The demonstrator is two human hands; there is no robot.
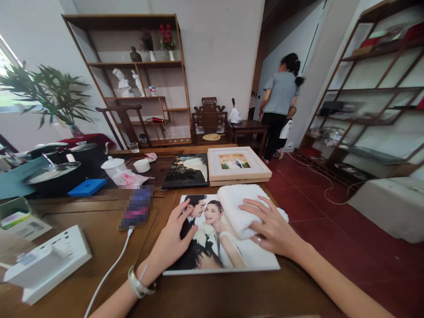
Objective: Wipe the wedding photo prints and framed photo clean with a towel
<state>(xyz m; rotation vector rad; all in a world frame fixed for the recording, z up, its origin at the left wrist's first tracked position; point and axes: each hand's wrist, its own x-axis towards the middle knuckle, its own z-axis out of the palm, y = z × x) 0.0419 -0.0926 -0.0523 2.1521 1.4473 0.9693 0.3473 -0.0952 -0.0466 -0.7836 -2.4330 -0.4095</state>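
A photo panel (208, 234) with a couple's portrait lies flat on the wooden table in front of me. My left hand (180, 227) rests on its left side, fingers spread, with nothing in them. On the panel's upper right part is a folded white towel (236, 205). My right hand (270, 225), wearing a ring, holds the towel from above with bent fingers, pressing it against the photo. Part of the picture is hidden beneath the towel and both hands.
Behind the panel lie a dark photo panel (185, 170) and a light wooden frame (239, 165). A phone (136, 207) on a white cable, a power strip (58, 260), a blue box (86, 187) and pots (54, 172) stand left. A person (281, 97) with a child stands by the doorway.
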